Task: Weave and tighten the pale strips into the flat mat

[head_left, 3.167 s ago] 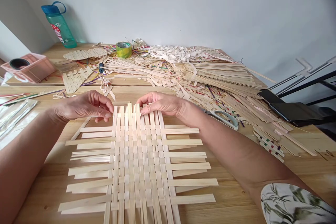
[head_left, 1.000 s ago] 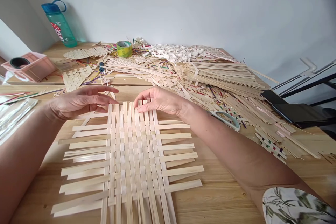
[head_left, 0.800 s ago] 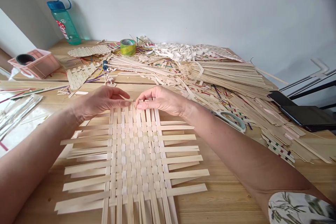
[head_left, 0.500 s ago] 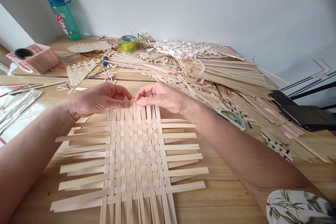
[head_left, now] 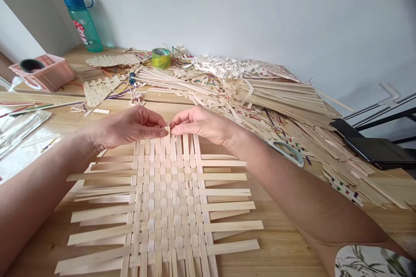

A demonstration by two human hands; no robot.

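Observation:
A flat woven panel of pale wood strips (head_left: 169, 199) lies on the table in front of me, with loose strip ends sticking out on its left, right and near sides. At its far edge, my left hand (head_left: 134, 127) pinches upright strip ends between thumb and fingers. Close beside it, my right hand (head_left: 199, 125) pinches the neighbouring strip ends. Only a narrow gap separates the fingertips, and one strip end shows in it. My fingers hide most of the strip tips they hold.
Behind lie a bundle of strips (head_left: 286, 95), a tape roll (head_left: 161, 58) and heaped white scraps (head_left: 227, 67). A water bottle (head_left: 85, 26) and pink basket (head_left: 55, 75) stand back left. Scissors (head_left: 289, 152) are beyond my right forearm; a black phone (head_left: 380, 149) lies far right.
The view has shifted slightly, so the panel sits a little lower in the picture. Both hands stay pinched at the far edge, with little visible movement.

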